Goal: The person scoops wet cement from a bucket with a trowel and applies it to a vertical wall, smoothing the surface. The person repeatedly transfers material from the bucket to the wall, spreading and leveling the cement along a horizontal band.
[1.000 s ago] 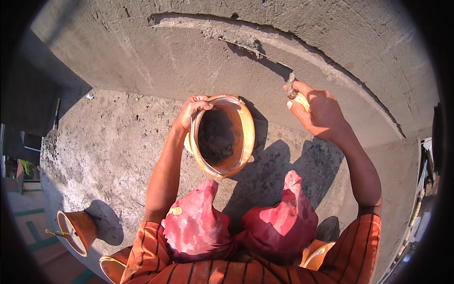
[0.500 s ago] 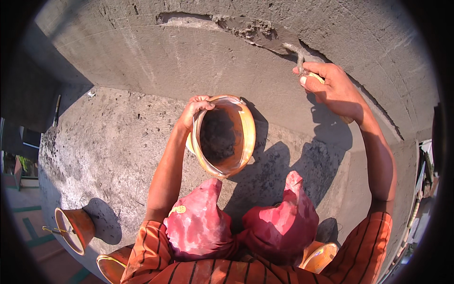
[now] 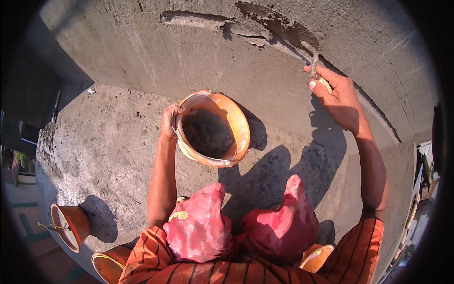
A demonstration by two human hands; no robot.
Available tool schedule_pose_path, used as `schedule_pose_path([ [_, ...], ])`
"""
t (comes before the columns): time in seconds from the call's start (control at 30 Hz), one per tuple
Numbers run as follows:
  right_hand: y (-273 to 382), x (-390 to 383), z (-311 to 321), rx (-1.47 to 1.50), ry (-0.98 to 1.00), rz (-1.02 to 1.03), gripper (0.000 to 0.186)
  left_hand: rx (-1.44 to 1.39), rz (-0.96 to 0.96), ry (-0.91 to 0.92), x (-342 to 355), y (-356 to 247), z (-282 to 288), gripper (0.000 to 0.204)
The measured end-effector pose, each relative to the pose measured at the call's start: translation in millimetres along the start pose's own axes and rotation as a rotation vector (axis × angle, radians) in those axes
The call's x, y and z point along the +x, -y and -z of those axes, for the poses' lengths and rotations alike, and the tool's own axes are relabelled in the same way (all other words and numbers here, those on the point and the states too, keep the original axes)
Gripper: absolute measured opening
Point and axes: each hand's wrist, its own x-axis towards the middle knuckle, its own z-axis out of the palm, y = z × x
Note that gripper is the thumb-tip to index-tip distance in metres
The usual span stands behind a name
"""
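Note:
My left hand point(image 3: 170, 119) grips the rim of an orange bucket point(image 3: 237, 124) with dark grey mortar point(image 3: 205, 132) inside. My right hand point(image 3: 336, 98) is closed round the pale handle of a mortar-coated trowel point(image 3: 303, 40), whose blade lies against the concrete wall point(image 3: 127, 47) at a long curved groove point(image 3: 191, 17). Rough grey mortar clings along part of that groove around the blade. Below, my knees in blotchy red trousers point(image 3: 198, 227) are bent beneath me, on either side of the middle of the view.
An orange bucket point(image 3: 75, 227) with a thin handle lies tipped at lower left, and two more point(image 3: 107, 267) point(image 3: 316, 258) are by my legs. The speckled concrete floor point(image 3: 94, 156) meets the wall. A rod point(image 3: 56, 106) is near the dark left corner; poles and sheets show beyond the right edge.
The trowel and my right hand have moved up and right, and mortar now shows in the groove. My left hand has shifted left with the bucket, which has turned slightly.

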Motion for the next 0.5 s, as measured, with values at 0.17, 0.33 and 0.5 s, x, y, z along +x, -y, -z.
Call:
schedule_pose_path([
  [0.17,-2,-13,-22,0.105,-0.081,0.115,0.036,0.077,-0.079,-0.053,-4,-11,0,0.012],
  [0.33,-54,-61,-160,0.202,0.306,0.09,0.03,0.1,-0.094,-0.02,-6,-13,-9,0.011],
  [0.5,-51,-51,-174,0.263,0.221,0.042,0.023,0.127,-0.122,-0.009,-21,-29,-24,0.01],
])
